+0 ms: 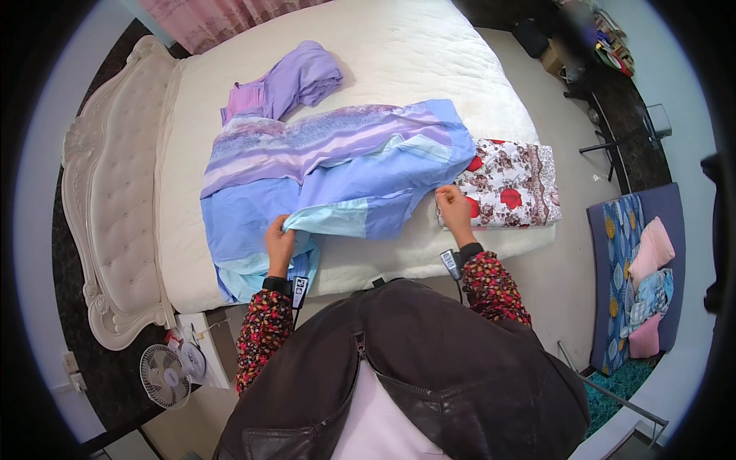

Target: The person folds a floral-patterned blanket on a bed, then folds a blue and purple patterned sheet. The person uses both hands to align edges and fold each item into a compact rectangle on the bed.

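A large blue, lilac and white sheet or quilt cover (356, 167) lies partly folded and wrinkled across the bed. My left hand (280, 241) pinches a pale aqua corner of it near the bed's front side. By the cloth's right edge is my right hand (454, 207), fingers curled together; whether cloth is between them is hidden. Under and beside that hand is a neatly folded white fabric with red roses and brown flowers (506, 184). Behind the blue cloth, a bundled lilac cloth with a pink part (299, 75) touches its far edge.
The cream bed cover (402, 52) spreads under the cloths, with a tufted headboard (121, 172) at left. A white fan (167, 376) stands by the nightstand (210, 351). At right are a blue sofa or daybed with cushions (650, 253) and a metal rail (609, 388).
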Demonstrator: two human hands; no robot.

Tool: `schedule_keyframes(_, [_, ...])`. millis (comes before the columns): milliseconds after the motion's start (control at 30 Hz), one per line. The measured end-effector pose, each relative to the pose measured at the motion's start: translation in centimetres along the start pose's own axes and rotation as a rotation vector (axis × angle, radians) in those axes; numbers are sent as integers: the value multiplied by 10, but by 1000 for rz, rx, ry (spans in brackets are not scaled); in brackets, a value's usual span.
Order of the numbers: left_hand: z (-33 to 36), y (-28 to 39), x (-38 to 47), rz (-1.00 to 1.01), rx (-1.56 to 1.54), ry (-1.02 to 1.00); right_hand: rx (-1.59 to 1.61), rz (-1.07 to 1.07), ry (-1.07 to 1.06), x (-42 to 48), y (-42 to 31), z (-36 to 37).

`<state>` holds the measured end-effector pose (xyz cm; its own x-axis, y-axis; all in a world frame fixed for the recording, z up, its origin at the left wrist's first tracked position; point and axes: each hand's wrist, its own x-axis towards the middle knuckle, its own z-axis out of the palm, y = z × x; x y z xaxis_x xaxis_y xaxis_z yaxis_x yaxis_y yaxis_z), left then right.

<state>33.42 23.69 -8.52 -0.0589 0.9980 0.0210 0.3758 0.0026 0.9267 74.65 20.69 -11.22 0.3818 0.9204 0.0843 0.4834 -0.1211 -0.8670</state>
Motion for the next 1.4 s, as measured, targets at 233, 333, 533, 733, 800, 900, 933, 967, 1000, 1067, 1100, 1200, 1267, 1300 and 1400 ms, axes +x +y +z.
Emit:
schedule_keyframes(233, [33,27,-4,9,114,-12,118,13,-271,13,-32,-7])
schedule_keyframes(333, [34,56,-4,123,59,-12,-36,-254,-497,-2,-47,13])
schedule_keyframes(533, [28,91,-11,364,154,-104,-172,-674,-439,-28,-73,58])
schedule_keyframes(733, [25,75,-10,327,116,147,-45,-1000,-639,-61,-83,41])
schedule_keyframes(800, [27,68,-11,302,89,200,-18,-1038,-825,-70,-82,38])
schedule_keyframes(900, [35,65,-15,282,96,166,22,-948,-903,-73,-75,39])
schedule_keyframes(933, [39,67,-17,281,94,143,51,-895,-924,-72,-72,41])
schedule_keyframes(967, [42,70,-19,280,84,169,17,-921,-846,-70,-69,41])
schedule_keyframes(1000, [45,74,-21,278,68,167,-9,-932,-761,-67,-66,42])
schedule_keyframes(1067, [50,84,-25,294,77,142,-64,-908,-601,-61,-61,42])
schedule_keyframes(1100, [52,89,-26,312,102,119,-93,-874,-527,-57,-59,42])
schedule_keyframes(1200, [58,104,-28,353,138,67,-172,-785,-493,-45,-58,44])
schedule_keyframes(1267, [62,110,-30,370,166,71,-227,-596,-745,-39,-56,48])
schedule_keyframes(1300, [64,111,-30,377,187,86,-258,-423,-968,-37,-53,51])
schedule_keyframes(1400, [67,114,-32,366,203,123,-54,-44,-1386,-35,-31,58])
